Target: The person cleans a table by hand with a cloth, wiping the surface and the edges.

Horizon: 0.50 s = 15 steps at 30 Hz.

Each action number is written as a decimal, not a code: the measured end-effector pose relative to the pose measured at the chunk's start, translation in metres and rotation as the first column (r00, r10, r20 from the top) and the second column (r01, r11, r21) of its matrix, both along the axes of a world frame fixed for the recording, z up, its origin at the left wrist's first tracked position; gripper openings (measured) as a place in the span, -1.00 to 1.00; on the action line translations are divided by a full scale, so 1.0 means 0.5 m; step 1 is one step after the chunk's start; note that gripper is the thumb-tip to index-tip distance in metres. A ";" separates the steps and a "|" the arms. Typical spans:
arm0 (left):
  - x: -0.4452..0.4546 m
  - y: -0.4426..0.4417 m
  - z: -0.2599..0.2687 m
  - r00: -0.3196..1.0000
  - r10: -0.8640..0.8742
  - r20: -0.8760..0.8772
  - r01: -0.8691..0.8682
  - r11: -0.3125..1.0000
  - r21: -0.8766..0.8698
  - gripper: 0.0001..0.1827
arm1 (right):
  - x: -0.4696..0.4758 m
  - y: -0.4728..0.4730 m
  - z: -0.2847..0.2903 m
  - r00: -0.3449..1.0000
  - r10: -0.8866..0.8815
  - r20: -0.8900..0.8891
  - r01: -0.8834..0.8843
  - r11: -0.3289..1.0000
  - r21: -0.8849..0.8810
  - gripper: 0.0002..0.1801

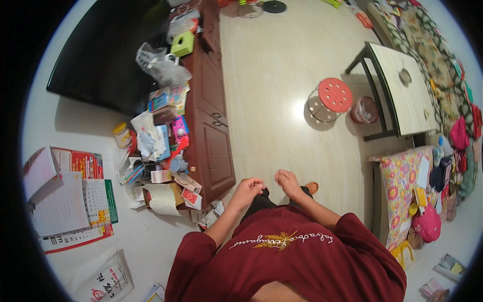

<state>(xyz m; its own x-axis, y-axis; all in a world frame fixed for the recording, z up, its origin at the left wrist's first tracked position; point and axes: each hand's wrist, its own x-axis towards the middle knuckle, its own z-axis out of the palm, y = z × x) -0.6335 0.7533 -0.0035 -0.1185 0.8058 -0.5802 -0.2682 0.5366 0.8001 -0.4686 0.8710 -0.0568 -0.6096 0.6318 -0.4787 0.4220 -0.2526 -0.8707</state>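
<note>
My left hand (248,190) is in front of my body, its fingers loosely bent and pointing towards the right. Nothing shows in it. A short gap away, my right hand (288,184) hangs with half-curled fingers, and I see no object in that one either. Both hands are in the air above the pale tiled floor (271,143), and they do not touch each other. The front corner of a dark red wooden cabinet (215,162) is the furniture nearest to my left hand. Below my right hand an orange slipper (312,188) shows on my foot.
Clutter covers the cabinet top: a green tissue box (183,44), a plastic bag (162,68), a pen holder (140,170). A television (109,53) stands behind. To the right are a red stool (335,94), a waste bin (364,110), a low table (409,90) and a flowered cloth (392,188).
</note>
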 end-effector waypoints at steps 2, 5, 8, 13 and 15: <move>0.066 0.071 0.024 1.000 -0.003 -0.018 0.002 0.999 -0.052 -0.72 | 0.062 0.044 0.065 0.996 -0.071 0.061 0.065 0.994 0.089 -0.70; 0.207 0.190 0.031 0.981 0.062 0.186 -0.070 0.997 0.039 -0.57 | 0.175 0.139 0.121 0.995 -0.085 -0.060 0.103 0.882 0.459 -0.61; 0.363 0.321 0.088 0.803 0.117 0.585 -0.168 0.985 0.033 -0.43 | 0.262 0.204 0.230 0.981 -0.070 -0.179 0.181 0.653 0.735 -0.67; 0.621 0.511 0.145 0.788 0.047 0.613 -0.127 0.988 0.087 -0.48 | 0.449 0.329 0.276 0.909 -0.337 -0.247 0.382 0.430 0.818 -0.73; 0.711 0.564 0.169 0.783 -0.021 0.621 -0.066 0.991 0.117 -0.50 | 0.533 0.390 0.262 0.891 -0.355 -0.284 0.383 0.249 0.890 -0.76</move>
